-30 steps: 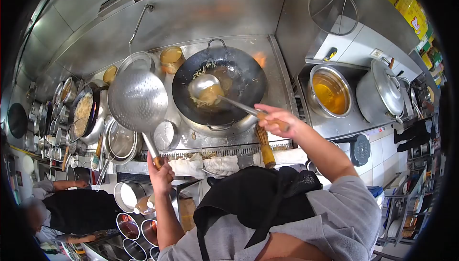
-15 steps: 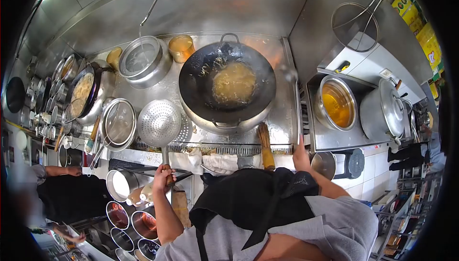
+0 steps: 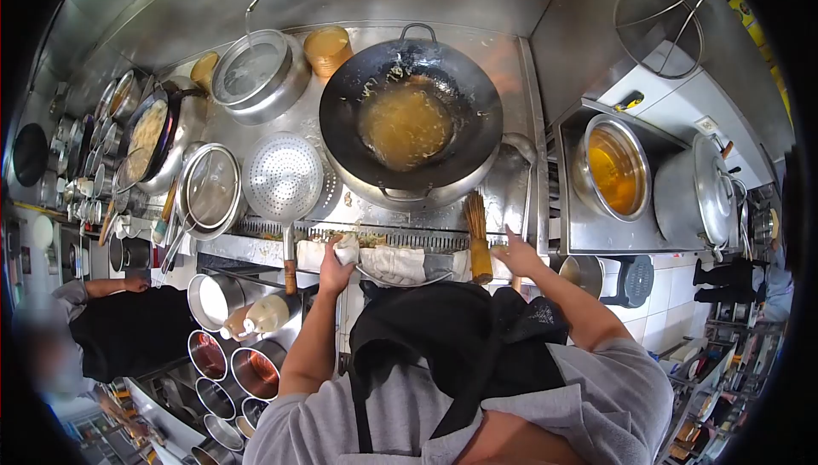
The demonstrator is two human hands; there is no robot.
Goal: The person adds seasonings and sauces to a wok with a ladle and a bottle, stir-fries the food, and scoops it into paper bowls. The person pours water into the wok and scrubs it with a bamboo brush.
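Note:
My left hand (image 3: 336,271) is at the stove's front edge, fingers closed on a folded white cloth (image 3: 347,251). Left of it rests a perforated skimmer (image 3: 284,177), its wooden handle pointing towards me and untouched. My right hand (image 3: 520,256) is empty, fingers apart, just right of a bamboo brush (image 3: 477,231) and below a metal ladle (image 3: 521,158) lying on the stove. Between and beyond the hands sits a black wok (image 3: 341,120) holding yellow-brown liquid (image 3: 406,124) with small bits in it.
A strainer over a pot (image 3: 211,192) and a water pot (image 3: 260,82) stand left. At right are a bowl of amber oil (image 3: 615,171) and a lidded pot (image 3: 694,192). Sauce pots (image 3: 256,370) are below left. Another person's arm (image 3: 115,286) shows at far left.
My left hand has let go of the skimmer and moved right to the cloth. My right hand has released the ladle and shifted left towards the brush. The camera view has shifted slightly.

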